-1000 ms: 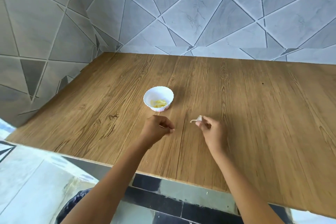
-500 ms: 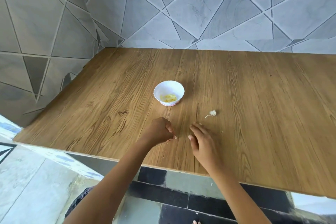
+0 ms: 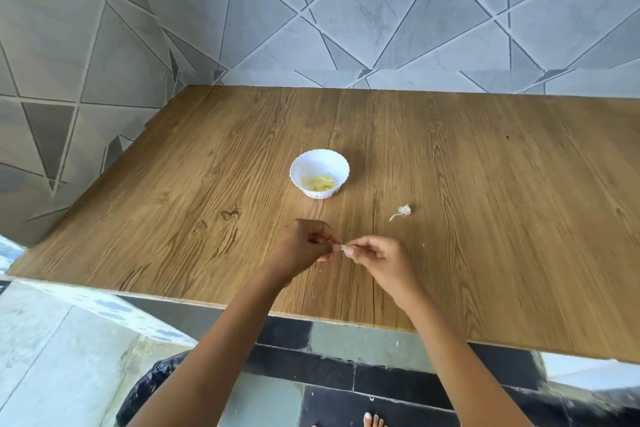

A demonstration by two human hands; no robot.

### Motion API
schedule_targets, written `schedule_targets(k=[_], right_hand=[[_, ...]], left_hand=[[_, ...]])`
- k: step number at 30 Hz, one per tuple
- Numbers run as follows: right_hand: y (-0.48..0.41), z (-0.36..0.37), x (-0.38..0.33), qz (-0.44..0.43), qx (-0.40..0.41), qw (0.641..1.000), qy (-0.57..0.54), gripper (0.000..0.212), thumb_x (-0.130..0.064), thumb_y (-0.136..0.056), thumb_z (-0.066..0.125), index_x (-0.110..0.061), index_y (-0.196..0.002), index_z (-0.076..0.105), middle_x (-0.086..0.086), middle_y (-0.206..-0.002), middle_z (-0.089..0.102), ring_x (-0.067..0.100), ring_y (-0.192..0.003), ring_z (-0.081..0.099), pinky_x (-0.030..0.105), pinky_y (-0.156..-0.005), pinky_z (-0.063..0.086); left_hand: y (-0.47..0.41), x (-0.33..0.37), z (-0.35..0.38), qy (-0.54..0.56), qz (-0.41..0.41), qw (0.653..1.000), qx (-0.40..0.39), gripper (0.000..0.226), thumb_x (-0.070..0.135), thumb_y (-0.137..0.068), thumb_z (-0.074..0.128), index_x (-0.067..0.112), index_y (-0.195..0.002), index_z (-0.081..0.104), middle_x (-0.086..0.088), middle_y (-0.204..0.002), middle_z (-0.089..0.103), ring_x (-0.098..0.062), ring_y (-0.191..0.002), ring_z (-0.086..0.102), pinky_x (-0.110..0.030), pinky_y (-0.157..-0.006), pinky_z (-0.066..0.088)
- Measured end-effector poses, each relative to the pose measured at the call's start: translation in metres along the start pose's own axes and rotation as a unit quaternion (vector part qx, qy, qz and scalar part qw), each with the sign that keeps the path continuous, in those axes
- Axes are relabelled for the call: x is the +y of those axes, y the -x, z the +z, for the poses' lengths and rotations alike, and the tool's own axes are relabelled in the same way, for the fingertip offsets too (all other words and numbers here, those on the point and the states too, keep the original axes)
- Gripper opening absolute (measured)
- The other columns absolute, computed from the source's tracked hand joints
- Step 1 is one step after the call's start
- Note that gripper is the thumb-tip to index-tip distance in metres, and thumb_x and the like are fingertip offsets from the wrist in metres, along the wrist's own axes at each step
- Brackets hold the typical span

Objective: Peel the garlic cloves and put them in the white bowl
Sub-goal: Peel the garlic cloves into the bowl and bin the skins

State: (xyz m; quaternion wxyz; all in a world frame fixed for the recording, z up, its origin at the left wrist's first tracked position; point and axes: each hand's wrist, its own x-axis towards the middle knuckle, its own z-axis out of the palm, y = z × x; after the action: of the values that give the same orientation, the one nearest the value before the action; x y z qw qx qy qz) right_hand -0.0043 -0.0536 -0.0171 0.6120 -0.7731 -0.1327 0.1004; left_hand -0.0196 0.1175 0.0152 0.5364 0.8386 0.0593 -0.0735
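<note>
Wood-grain tabletop, grey tiled walls; near its front edge left hand and right hand pinch a pale garlic clove.

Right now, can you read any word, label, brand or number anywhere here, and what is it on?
No text can be read.
The white bowl has a reddish band round its foot, too small to tell pattern from print.
The wooden table, tiled wall and the garlic clove pinched between left hand and right hand show no writing.
</note>
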Motion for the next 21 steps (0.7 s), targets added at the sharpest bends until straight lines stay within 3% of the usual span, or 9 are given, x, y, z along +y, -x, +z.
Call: schedule_targets(k=[3,7,11,13,15,17,19,21], right_hand=[[-0.003,0.000,-0.002,0.015,-0.015,0.999,-0.031,0.005,-0.010,-0.085,0.067,-0.014,-0.082,0.069,-0.005,-0.075,0.067,-0.006,-0.065,0.057,0.010,-0.063,0.043],[-0.006,0.005,0.008,-0.126,0.021,0.987,0.098,0.007,-0.011,-0.087,0.066,-0.010,-0.080,0.066,-0.006,-0.074,0.064,0.001,-0.065,0.054,0.018,-0.060,0.044],[-0.008,0.009,0.010,-0.328,0.094,0.898,0.277,0.012,-0.011,-0.088,0.056,-0.006,-0.078,0.061,-0.002,-0.076,0.060,0.010,-0.067,0.054,0.021,-0.058,0.045],[-0.011,0.008,0.012,-0.359,0.106,0.878,0.299,0.013,-0.011,-0.088,0.056,-0.006,-0.078,0.062,-0.001,-0.077,0.061,0.010,-0.068,0.054,0.018,-0.060,0.044],[-0.011,0.007,0.010,-0.288,0.088,0.930,0.211,0.013,-0.015,-0.089,0.058,-0.008,-0.080,0.065,-0.004,-0.076,0.064,0.006,-0.067,0.056,0.015,-0.060,0.044],[-0.011,0.005,-0.002,-0.089,0.038,0.994,0.045,0.011,-0.015,-0.088,0.063,-0.008,-0.082,0.068,-0.004,-0.074,0.067,0.006,-0.066,0.059,0.016,-0.061,0.047],[-0.011,0.004,-0.012,0.126,-0.009,0.981,-0.145,0.008,-0.008,-0.088,0.063,-0.006,-0.082,0.069,0.002,-0.071,0.067,0.010,-0.064,0.059,0.017,-0.058,0.050],[-0.014,0.000,-0.017,0.228,-0.016,0.938,-0.259,0.009,-0.005,-0.088,0.062,-0.005,-0.082,0.068,0.004,-0.069,0.066,0.009,-0.059,0.059,0.016,-0.054,0.049]], left_hand=[[0.002,0.003,-0.003,0.024,-0.006,1.000,-0.002,0.008,0.004,-0.082,0.071,0.000,-0.089,0.069,-0.015,-0.072,0.068,-0.013,-0.065,0.063,-0.026,-0.067,0.057],[0.002,0.006,-0.005,0.005,-0.034,0.999,-0.014,0.011,0.009,-0.086,0.068,-0.001,-0.086,0.068,-0.006,-0.069,0.068,-0.010,-0.060,0.064,-0.018,-0.060,0.053],[0.000,0.011,-0.007,0.077,-0.109,0.990,-0.047,0.012,0.012,-0.089,0.065,0.004,-0.080,0.065,-0.004,-0.066,0.066,-0.008,-0.056,0.064,-0.017,-0.055,0.052],[0.002,0.011,-0.008,0.151,-0.154,0.974,-0.071,0.010,0.013,-0.089,0.065,0.004,-0.084,0.066,-0.003,-0.065,0.067,-0.009,-0.058,0.066,-0.017,-0.055,0.053],[0.002,0.009,-0.008,0.185,-0.140,0.970,-0.069,0.009,0.012,-0.088,0.065,0.003,-0.085,0.066,-0.003,-0.068,0.068,-0.011,-0.063,0.066,-0.017,-0.058,0.053],[0.000,0.003,-0.006,0.106,-0.038,0.993,-0.019,0.006,0.009,-0.086,0.067,0.005,-0.082,0.066,-0.002,-0.070,0.067,-0.007,-0.064,0.063,-0.016,-0.060,0.051],[-0.003,-0.002,-0.007,-0.037,0.097,0.994,0.046,0.003,0.007,-0.083,0.071,0.007,-0.080,0.068,0.006,-0.070,0.065,0.000,-0.062,0.058,-0.014,-0.061,0.046],[-0.006,-0.005,-0.008,-0.091,0.182,0.977,0.060,0.003,0.007,-0.080,0.073,0.008,-0.082,0.071,0.009,-0.073,0.067,-0.004,-0.067,0.061,-0.018,-0.065,0.048]])
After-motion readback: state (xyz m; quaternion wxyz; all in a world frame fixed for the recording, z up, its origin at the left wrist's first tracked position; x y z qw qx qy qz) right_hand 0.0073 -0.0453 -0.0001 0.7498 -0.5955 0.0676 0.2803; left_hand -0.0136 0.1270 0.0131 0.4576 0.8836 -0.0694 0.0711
